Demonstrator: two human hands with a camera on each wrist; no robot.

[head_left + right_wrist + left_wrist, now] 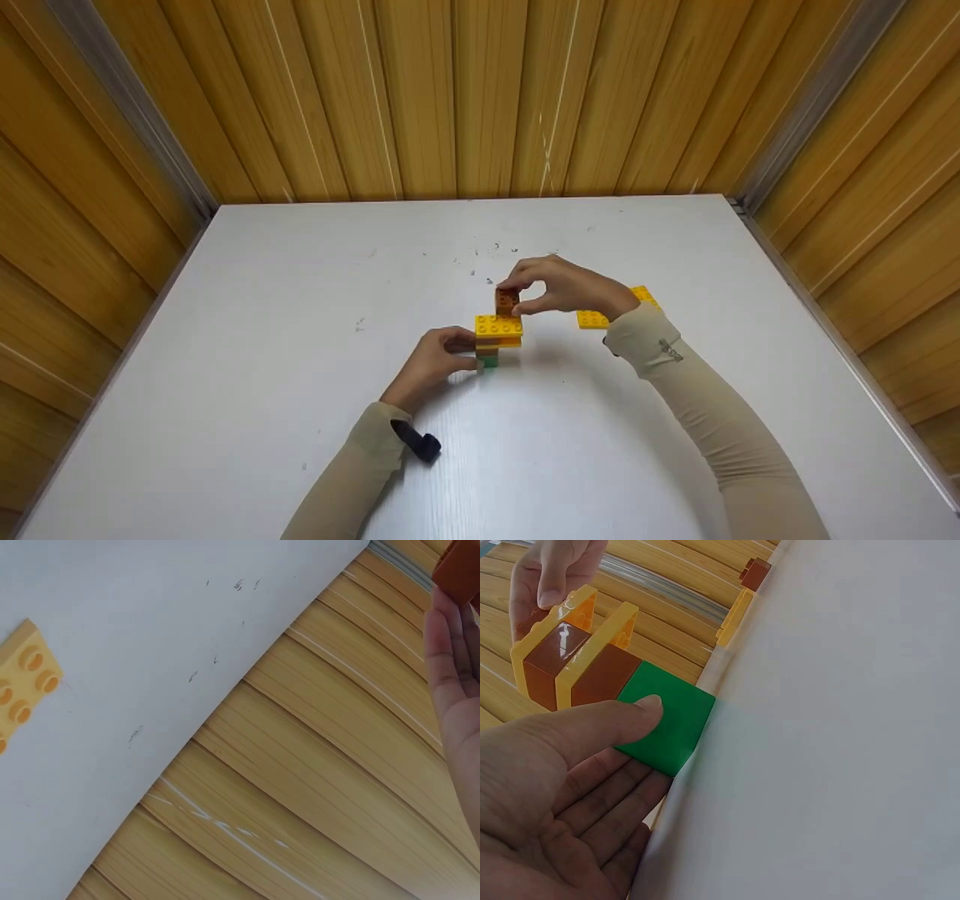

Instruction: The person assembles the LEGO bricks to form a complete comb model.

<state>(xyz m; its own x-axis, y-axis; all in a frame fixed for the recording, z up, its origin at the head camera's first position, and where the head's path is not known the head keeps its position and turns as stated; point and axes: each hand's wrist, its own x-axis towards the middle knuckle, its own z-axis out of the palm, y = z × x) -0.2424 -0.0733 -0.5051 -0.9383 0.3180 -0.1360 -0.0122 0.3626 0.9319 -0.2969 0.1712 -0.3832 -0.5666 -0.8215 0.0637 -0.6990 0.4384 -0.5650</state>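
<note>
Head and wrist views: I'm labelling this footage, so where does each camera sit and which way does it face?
Head: on the head, facing forward and down at the table; left hand, right hand and forearms show.
Left wrist: worn there, facing the stack; the left hand shows large, right hand beyond.
Right wrist: worn there, facing across the table to the wall; part of the right hand shows at right.
Head and left wrist share the stack and both hands.

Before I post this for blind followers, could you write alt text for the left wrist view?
A left hand grips the green toy brick at the base of a tower of brown bricks and yellow plates, while a right hand is at its top. A white tabletop fills the view's right side.
</note>
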